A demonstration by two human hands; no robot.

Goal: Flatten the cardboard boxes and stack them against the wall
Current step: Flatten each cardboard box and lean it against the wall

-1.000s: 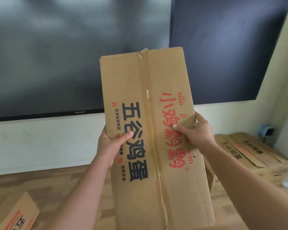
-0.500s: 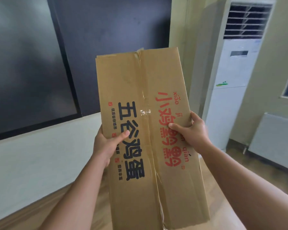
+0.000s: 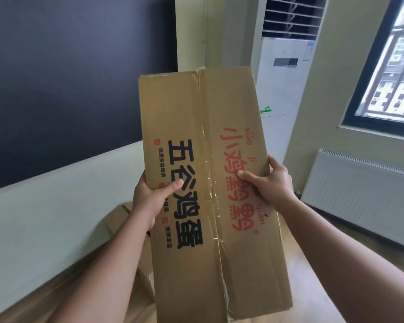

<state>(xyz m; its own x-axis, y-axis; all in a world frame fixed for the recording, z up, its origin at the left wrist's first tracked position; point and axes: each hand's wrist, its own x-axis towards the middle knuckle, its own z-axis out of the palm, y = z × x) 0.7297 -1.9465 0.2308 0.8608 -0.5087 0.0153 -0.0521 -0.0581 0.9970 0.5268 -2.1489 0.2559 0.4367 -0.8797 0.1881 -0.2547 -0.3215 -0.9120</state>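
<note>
Between 2 hands: flattened box (image 3: 203, 173), upright; left hand (image 3: 149, 201), right hand (image 3: 269, 183) gripping side edges.

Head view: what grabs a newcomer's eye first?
The flattened cardboard box held upright at centre frame, with black print on its left half, red print on its right and a taped seam down the middle. The left hand grips its left edge and the right hand its right edge, thumbs on the printed face. Behind it stand a white floor air conditioner and, far right, a window.
</note>
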